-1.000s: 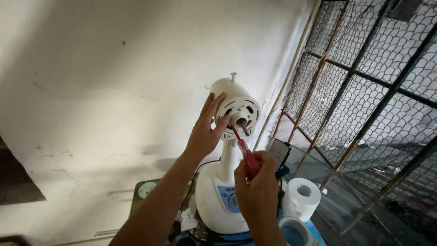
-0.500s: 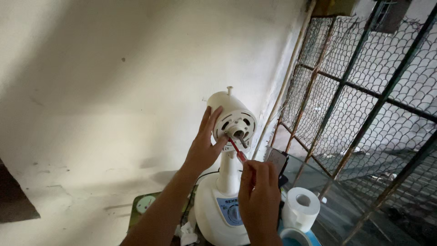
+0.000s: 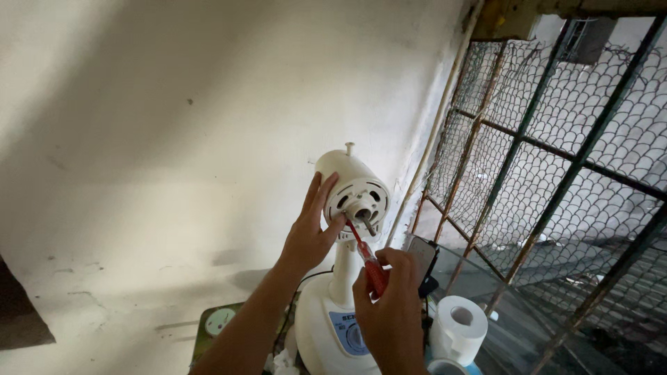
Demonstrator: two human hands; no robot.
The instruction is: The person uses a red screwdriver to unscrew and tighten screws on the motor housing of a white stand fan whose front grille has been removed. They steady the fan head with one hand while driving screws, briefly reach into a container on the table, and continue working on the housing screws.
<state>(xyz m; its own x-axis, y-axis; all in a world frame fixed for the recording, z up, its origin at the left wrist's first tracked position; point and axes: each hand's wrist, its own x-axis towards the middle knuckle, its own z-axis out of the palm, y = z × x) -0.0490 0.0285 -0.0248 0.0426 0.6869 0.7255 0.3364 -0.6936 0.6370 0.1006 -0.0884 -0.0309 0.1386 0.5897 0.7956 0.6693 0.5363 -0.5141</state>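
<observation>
The bench that carries everything is almost wholly hidden: only slivers show at the bottom edge of the view, beneath one white plastic fan body (image 3: 340, 316) whose rounded base is cut off there. Its cream cylindrical motor housing (image 3: 349, 193) stands on a slim neck, its vented face turned towards the camera, bare of blade and guard, with a short metal shaft at the centre.

The left hand (image 3: 309, 232) lies open against the housing's left side, fingers spread upward along it and thumb near the face; it steadies rather than clasps. The right hand (image 3: 390, 312) is clenched around the red handle of one screwdriver (image 3: 367, 255), whose shaft slants up to the lower left of the vented face. Where the tip seats is too small to make out.

Behind the right hand, one dark rectangular phone-like object (image 3: 422, 258) is half covered; its kind is uncertain. One white roll of tissue paper (image 3: 458, 326) stands at the bench's right side, just beside the fan base, over a blue-rimmed thing that is cut off. One green round-dialled object (image 3: 217, 323) sits at the left, partly hidden by the left forearm.

Against half a second ago, the fan and both hands sit a little lower in view, and more of the rusted green wire-mesh grille (image 3: 556, 173) and the top of the off-white plaster wall (image 3: 174, 139) is showing; the grips are unchanged.
</observation>
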